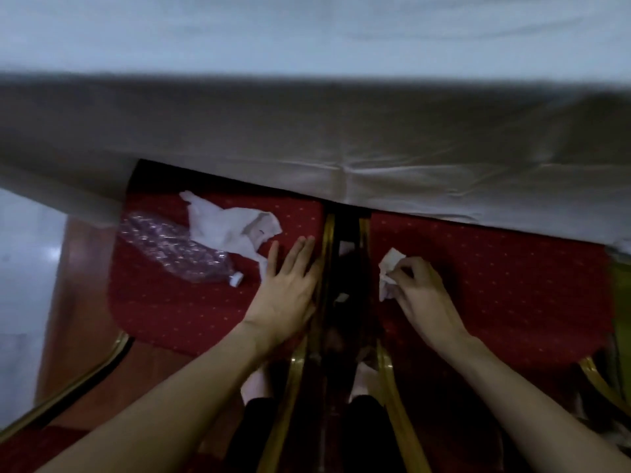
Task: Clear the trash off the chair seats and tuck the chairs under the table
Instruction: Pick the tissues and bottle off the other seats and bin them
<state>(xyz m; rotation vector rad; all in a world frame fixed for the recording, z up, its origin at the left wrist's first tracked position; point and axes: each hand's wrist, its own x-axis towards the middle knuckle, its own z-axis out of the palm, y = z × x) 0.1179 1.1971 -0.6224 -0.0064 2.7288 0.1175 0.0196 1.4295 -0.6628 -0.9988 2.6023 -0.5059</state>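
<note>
Two red chair seats with gold frames stand side by side, half under the white tablecloth (pixel 341 138). On the left seat (pixel 170 312) lie a crushed clear plastic bottle (pixel 174 250) with a white cap and a crumpled white plastic bag (pixel 228 227). My left hand (pixel 286 288) rests flat and open on that seat's right edge, just right of the bag. My right hand (pixel 420 288) is on the right seat (pixel 512 278), fingers pinched on a crumpled white tissue (pixel 389 268).
A dark gap (pixel 345 268) runs between the two seats, with small white scraps in it. My feet and legs show below the gap. Pale floor lies at the left. A greenish object (pixel 619 302) sits at the right edge.
</note>
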